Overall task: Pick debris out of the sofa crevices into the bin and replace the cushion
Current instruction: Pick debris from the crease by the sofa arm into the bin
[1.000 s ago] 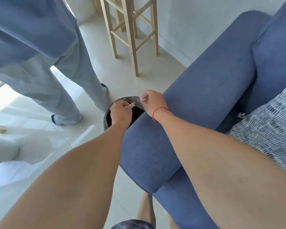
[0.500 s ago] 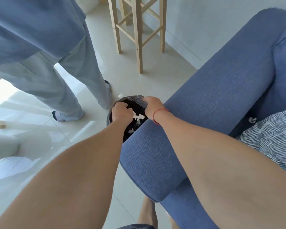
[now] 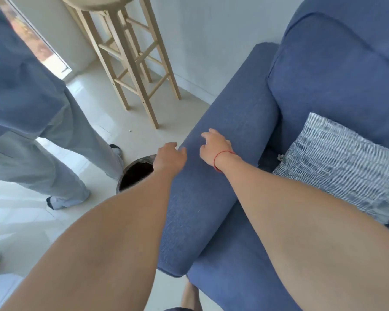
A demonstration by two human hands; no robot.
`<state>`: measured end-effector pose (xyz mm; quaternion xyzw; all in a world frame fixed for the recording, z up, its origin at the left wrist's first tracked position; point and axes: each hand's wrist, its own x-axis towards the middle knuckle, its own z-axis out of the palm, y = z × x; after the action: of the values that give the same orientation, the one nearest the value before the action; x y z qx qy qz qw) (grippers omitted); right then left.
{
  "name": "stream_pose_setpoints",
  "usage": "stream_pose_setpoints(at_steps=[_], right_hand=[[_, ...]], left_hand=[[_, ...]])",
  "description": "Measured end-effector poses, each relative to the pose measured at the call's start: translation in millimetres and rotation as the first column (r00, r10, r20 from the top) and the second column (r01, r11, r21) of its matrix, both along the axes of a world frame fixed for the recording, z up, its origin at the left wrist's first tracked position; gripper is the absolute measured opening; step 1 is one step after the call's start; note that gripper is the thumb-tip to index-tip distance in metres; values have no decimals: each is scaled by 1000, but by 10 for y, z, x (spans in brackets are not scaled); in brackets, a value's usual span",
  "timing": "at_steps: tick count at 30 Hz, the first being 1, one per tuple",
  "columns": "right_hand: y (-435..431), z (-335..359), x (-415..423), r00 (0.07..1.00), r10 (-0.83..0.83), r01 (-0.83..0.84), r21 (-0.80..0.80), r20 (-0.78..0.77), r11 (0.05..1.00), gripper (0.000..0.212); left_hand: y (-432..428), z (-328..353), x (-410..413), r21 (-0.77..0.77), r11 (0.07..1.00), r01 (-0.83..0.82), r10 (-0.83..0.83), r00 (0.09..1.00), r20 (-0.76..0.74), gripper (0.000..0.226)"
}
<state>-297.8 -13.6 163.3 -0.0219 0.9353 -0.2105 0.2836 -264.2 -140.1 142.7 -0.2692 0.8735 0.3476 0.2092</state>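
Note:
A dark round bin [image 3: 134,173] stands on the floor just left of the blue sofa's armrest [image 3: 220,167]. My left hand [image 3: 170,157] hovers at the bin's right rim beside the armrest, fingers loosely curled and holding nothing. My right hand [image 3: 216,145], with a red string at the wrist, is over the top of the armrest with its fingers apart and empty. A striped blue-white cushion [image 3: 337,162] leans on the seat by the backrest. A small pale scrap [image 3: 280,157] lies in the dark crevice between armrest and cushion.
Another person in light blue trousers [image 3: 61,140] stands on the pale tiled floor close to the left of the bin. A tall wooden stool [image 3: 130,59] stands by the white wall behind the armrest. The sofa backrest [image 3: 337,70] rises at the right.
Both hands held pale scraps over the bin, then dropped them in. Now they have lifted away empty and shifted right toward the armrest; the view has swung toward the sofa.

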Motion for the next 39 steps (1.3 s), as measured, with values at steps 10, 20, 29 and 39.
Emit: stream_pose_setpoints(at_steps=[10,20,29,39], right_hand=[[1727,233,340,961,-277,277,8,-11,961,49],[2227,-615,895,929,-337,344,-15,153,939,42],[2029,-1503,1121,936,-239,258,-42,258,965,47],[1809,-2122,738,973,-146,152,-23,177,988,41]], left_hand=[[1638,310,79,88,969,232,-221,968,-118,51],[2143,-484,765,139,971,193,-210,970,122,31],[1979,-1421,1200,244,956,166,-236,926,294,54],[2009,-1883,1012,256,948,188,-225,966,124,63]])
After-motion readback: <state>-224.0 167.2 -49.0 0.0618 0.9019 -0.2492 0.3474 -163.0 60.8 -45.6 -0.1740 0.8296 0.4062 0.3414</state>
